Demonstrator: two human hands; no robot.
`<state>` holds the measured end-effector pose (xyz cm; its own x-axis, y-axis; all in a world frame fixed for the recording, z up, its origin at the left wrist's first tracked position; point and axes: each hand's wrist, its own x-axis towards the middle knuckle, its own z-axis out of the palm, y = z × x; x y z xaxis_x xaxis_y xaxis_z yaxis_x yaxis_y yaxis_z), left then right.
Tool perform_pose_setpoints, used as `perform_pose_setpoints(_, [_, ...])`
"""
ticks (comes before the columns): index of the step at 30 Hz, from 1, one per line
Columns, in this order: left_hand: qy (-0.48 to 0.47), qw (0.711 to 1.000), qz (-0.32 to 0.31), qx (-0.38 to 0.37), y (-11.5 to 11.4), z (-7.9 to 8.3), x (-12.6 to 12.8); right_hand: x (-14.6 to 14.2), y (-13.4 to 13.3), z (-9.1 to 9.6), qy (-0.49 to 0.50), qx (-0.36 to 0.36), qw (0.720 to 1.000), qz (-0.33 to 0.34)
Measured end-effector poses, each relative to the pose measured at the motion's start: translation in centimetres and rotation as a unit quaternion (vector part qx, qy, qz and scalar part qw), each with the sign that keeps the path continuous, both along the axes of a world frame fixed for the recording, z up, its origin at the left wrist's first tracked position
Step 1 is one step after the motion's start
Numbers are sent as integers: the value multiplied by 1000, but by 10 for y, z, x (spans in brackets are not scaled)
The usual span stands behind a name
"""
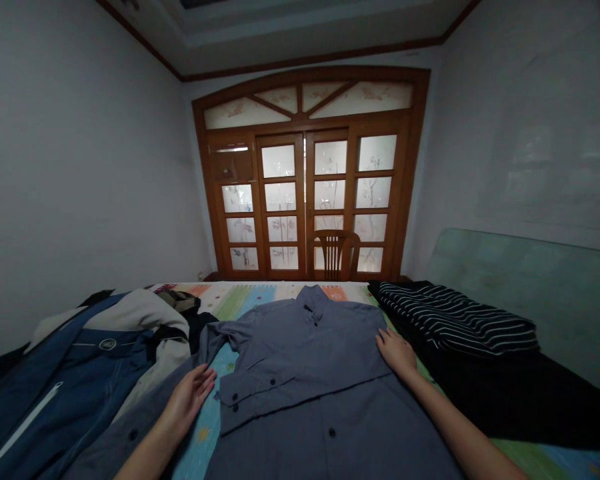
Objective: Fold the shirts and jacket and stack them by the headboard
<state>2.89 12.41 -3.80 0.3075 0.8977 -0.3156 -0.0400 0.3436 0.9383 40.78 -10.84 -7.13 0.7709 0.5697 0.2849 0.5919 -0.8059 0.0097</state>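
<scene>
From the head camera, a slate-blue button-front shirt [305,347] lies face up at lower centre of the frame, collar pointing away from the person, on a pastel patchwork bedsheet [240,300]. A sleeve [300,390] lies folded across its front, with its buttoned cuff toward the left. The left hand [193,400] is open with fingers spread, palm not gripping anything, just beside that cuff at lower left. The right hand [395,351] is open and flat, resting on the shirt's edge at centre right, with the fingers pointing up the frame.

At lower left, a navy jacket with a white zip [65,380] lies beside a crumpled beige garment [140,320]. At right, a folded black-and-white striped garment [455,320] sits on dark black fabric [480,393], near a pale green headboard [525,293]. Farther off, at upper centre, a slatted wooden chair [336,257] stands before glazed wooden doors with frosted panes [305,180].
</scene>
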Motion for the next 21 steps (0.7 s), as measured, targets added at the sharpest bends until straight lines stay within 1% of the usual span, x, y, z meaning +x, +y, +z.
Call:
perform_pose_setpoints(1, [-47,997,7,-59,2,2,-3,0,0,0,-4,1,1000,4])
perform_pose_setpoints(2, [-80,992,9,-95,3,4,-5,0,0,0,-7,2,1000,7])
perform_pose_setpoints(3, [-101,989,7,-107,2,5,-6,1,0,0,-9,2,1000,9])
perform_pose_setpoints(5, [-112,988,10,-102,-3,6,-5,1,-1,0,-12,3,1000,12])
perform_pose_setpoints(8, [-99,992,27,-70,-11,8,-1,1,-2,-1,-13,5,1000,16])
perform_pose_setpoints(11, [-81,995,40,-41,-12,5,1,3,-3,-4,-11,8,1000,21])
perform_pose_setpoints(13, [-68,996,19,-51,-7,-1,-1,6,-3,-6,-9,8,1000,26])
perform_pose_setpoints(15, [-55,997,-14,-56,1,-10,-3,8,-4,-7,-7,8,999,30])
perform_pose_setpoints(16, [-47,998,-30,-40,6,-16,-4,9,-4,-8,-6,8,999,31])
perform_pose_setpoints(18, [-13,998,-51,25,15,-27,-6,10,-3,-8,-3,8,999,32])
perform_pose_setpoints(20, [58,988,-69,122,21,-36,-5,10,-3,-8,-1,8,999,34])
perform_pose_setpoints(21, [102,975,-80,178,22,-39,-4,10,-3,-8,1,8,999,34])
